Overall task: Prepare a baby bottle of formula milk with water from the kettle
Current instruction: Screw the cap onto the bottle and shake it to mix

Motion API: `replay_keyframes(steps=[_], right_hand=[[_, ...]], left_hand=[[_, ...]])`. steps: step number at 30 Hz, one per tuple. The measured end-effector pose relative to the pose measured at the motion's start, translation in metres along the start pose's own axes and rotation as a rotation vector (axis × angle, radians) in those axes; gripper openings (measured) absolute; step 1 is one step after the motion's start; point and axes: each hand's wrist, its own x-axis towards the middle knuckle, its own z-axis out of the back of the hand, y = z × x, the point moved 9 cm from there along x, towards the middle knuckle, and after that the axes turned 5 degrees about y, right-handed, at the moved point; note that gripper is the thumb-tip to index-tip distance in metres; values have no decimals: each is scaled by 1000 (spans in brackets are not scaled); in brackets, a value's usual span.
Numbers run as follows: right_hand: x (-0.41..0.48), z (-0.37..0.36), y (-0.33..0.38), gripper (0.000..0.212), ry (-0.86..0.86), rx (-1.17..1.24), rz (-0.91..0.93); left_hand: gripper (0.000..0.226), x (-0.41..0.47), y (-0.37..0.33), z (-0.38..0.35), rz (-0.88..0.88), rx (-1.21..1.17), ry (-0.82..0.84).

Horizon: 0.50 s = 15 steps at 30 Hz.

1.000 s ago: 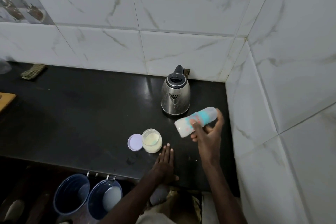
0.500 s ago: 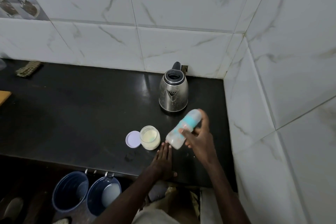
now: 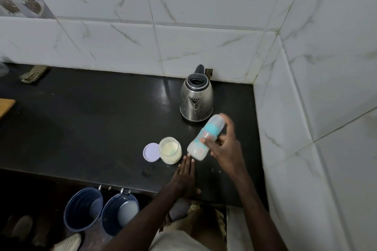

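My right hand grips a capped baby bottle with a teal band, tilted above the counter, its base down-left and milky liquid inside. The bottle is motion-blurred. My left hand lies flat on the black counter, fingers straight, just below the bottle's base. An open glass jar of pale formula powder stands left of the bottle, its lilac lid lying beside it. The steel kettle stands behind, near the corner, lid open.
Tiled walls close the counter at the back and right. A woven pad and a wooden board edge lie at far left. Two dark blue buckets stand on the floor below the counter's front edge.
The bottle has swung from nearly level to a steeper tilt in my right hand and moved slightly. My left hand has stayed flat on the counter.
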Motion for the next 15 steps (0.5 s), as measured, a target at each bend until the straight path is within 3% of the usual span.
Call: replay_keyframes(steps=[4, 6, 9, 10, 15], right_hand=[[-6, 24, -6, 82, -364, 317, -15], [-7, 15, -5, 82, -260, 235, -33], [-6, -11, -7, 85, 62, 26, -35], [-6, -10, -6, 86, 75, 2, -19], [-10, 20, -10, 84, -326, 279, -40]], left_hand=[[116, 0, 2, -3, -7, -4, -51], [115, -2, 0, -1, -5, -4, -40], [112, -2, -1, 0, 1, -6, 17], [112, -2, -1, 1, 4, -6, 21], [116, 0, 1, -2, 0, -6, -25]])
